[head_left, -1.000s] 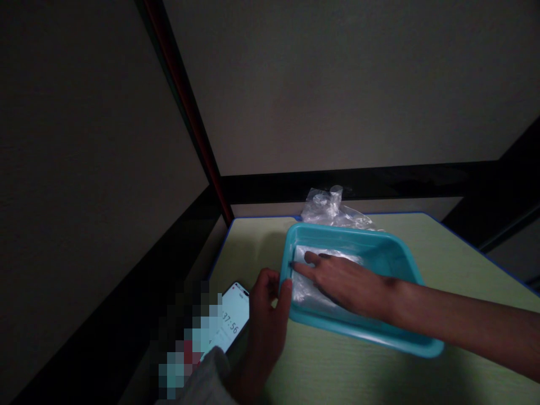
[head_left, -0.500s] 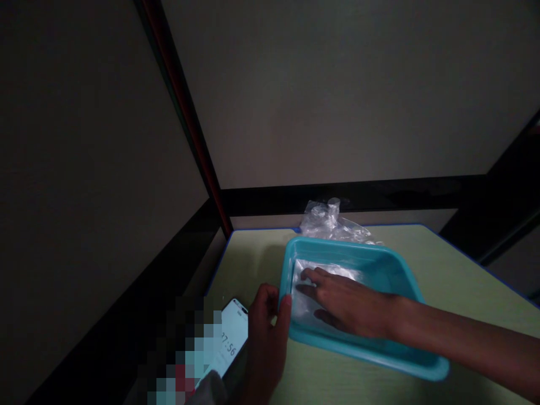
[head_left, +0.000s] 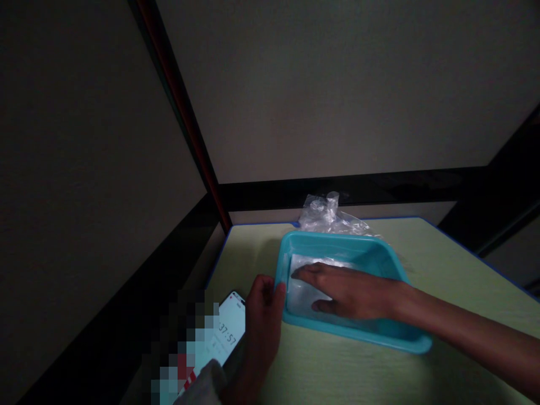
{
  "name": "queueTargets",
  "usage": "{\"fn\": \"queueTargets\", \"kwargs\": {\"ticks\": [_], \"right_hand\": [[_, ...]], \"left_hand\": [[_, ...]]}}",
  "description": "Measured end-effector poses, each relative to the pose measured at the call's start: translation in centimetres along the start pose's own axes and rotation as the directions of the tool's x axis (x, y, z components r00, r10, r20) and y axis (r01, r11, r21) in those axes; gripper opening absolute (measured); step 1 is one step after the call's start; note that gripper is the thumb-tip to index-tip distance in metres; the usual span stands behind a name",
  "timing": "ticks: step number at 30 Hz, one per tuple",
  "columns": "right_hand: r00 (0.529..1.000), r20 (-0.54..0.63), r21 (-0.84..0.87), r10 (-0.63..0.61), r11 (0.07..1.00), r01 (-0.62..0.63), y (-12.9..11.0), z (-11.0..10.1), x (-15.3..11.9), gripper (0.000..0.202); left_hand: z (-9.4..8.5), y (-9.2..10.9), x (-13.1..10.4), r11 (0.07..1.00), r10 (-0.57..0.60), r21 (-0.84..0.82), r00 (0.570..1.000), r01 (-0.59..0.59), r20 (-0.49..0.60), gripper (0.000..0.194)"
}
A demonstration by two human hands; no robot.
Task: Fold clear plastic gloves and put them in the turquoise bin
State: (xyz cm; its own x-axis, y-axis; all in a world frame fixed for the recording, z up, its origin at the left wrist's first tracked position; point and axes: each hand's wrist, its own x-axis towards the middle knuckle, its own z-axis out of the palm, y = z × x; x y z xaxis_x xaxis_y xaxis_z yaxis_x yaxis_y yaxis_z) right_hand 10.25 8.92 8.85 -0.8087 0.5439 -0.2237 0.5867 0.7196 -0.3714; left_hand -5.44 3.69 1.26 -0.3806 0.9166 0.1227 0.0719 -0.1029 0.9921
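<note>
A turquoise plastic tray [head_left: 358,336] with raised walls rests on the pale green table. Its left rim is gripped by my left hand [head_left: 265,312], thumb on the near side and fingers curled beside the wall. My right hand [head_left: 346,289] reaches in from the right, palm down, fingers stretched out over a clear plastic sheet or bag [head_left: 301,295] inside the tray. The fingertips seem to touch the plastic near its left end. Part of the plastic and the tray's right side are hidden under my right hand and forearm.
Behind the tray lies a crumpled clear plastic bag [head_left: 323,216], close to the wall. A phone [head_left: 228,329] showing a timer lies left of my left hand, partly covered by it and pixelated. The table [head_left: 329,374] has a blue edge; dark-trimmed walls stand behind and left.
The tray's near right end appears higher and further left in view. My right hand's fingers have straightened and moved slightly left over the plastic. My left hand keeps its hold on the rim.
</note>
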Motion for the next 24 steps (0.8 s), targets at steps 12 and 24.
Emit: {"fn": "queueTargets", "kwargs": {"ticks": [12, 24], "right_hand": [[0.996, -0.059, 0.014, 0.06, 0.998, -0.059, 0.8, 0.3, 0.1, 0.046], [0.999, 0.052, 0.025, -0.009, 1.0, 0.008, 0.3, -1.5, 2.3, 0.046]], "left_hand": [[-0.8, 0.3, 1.6, 1.0, -0.011, 0.001, 0.995, 0.011, -0.095, 0.026], [-1.3, 0.3, 2.5, 0.999, 0.017, 0.047, 0.984, -0.009, -0.178, 0.026]]}}
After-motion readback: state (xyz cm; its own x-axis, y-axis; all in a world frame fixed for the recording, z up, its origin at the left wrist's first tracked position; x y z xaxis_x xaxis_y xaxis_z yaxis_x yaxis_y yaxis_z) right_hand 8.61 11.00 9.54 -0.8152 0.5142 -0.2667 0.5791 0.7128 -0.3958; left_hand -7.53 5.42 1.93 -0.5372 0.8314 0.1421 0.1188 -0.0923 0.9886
